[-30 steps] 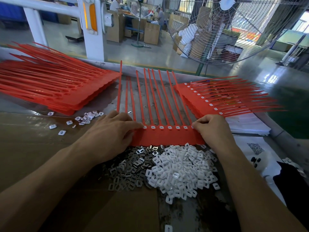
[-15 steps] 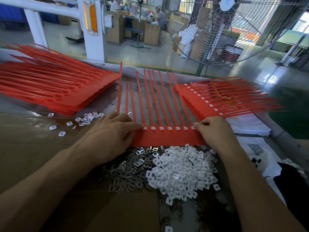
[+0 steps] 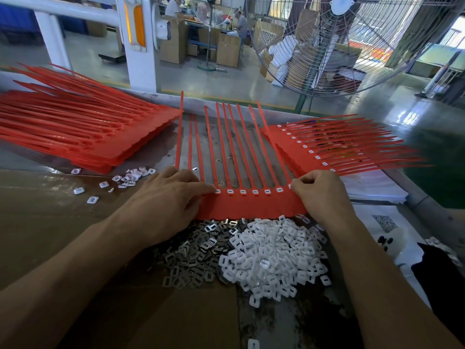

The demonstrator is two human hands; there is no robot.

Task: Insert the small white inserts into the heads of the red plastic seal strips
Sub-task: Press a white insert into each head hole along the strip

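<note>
A factory floor, this: polished concrete floor (image 3: 226, 79) beyond the fingers, a big industrial fan (image 3: 352, 41), stacked cardboard boxes (image 3: 227, 49), workers at a far bench (image 3: 173, 7), red seal strips (image 3: 83, 129) piled in bulk.

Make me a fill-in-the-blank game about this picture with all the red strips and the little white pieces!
1. The pile of white inserts lies on the table just ____ the red sheet of strips as the camera sees it.
2. Beside the white pile, on its left, lies a pile of ____ metal clips.
3. The left hand and the right hand both rest on the ____ sheet.
4. Behind the table stands a big round ____ with a wire guard.

Missing words: below; grey; red; fan
</note>
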